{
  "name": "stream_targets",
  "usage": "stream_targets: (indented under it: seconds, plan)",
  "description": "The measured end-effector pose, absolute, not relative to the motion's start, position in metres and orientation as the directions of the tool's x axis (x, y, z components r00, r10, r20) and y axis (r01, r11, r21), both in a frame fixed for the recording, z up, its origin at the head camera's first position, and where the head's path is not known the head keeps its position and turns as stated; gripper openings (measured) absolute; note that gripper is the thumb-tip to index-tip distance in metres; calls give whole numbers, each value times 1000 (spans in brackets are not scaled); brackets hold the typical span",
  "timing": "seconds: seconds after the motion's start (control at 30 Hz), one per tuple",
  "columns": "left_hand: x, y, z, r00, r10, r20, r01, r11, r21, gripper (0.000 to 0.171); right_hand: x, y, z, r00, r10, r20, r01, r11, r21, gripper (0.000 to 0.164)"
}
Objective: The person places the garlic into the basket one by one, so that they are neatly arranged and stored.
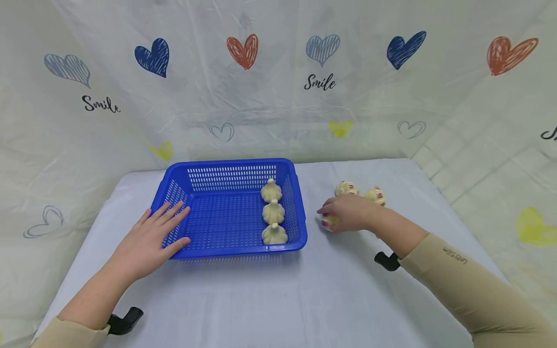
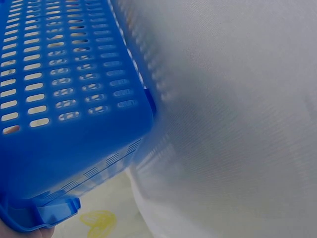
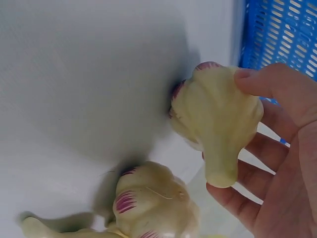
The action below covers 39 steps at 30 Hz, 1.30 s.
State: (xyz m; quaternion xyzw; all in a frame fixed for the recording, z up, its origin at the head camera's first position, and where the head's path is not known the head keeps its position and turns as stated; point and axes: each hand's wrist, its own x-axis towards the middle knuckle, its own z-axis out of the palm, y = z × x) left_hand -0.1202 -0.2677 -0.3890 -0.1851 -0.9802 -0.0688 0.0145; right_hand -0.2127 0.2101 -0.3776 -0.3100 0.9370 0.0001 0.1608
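Note:
My right hand [image 1: 351, 212] grips a garlic bulb [image 3: 218, 111], pale with purple streaks, thumb on one side and fingers curled round the other. In the head view it is right of the blue basket and mostly covered by the hand. Two more garlic bulbs, one at the back [image 1: 346, 188] and one by the wrist [image 1: 375, 195], lie just behind that hand. My left hand [image 1: 150, 237] rests with spread, straight fingers over the left rim of the blue plastic basket [image 1: 235, 251]. Inside the basket, three garlic bulbs [image 1: 273, 212] stand in a column along the right wall, stems up.
A white cloth [image 1: 270, 299] covers the table. Behind it hangs a pale sheet [image 1: 278, 101] printed with hearts and "Smile". A black wrist mount [image 1: 125, 321] sticks out by the left sleeve, another [image 1: 386, 261] by the right forearm.

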Motion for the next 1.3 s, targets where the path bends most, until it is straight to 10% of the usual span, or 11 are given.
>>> stream_targets:
  seconds: [1.3]
  plan:
    - [-120,-268,-390,-930,362,61,367,920,135,77,-206,241,-378,-792,-596,-132,-547,788,-281,37]
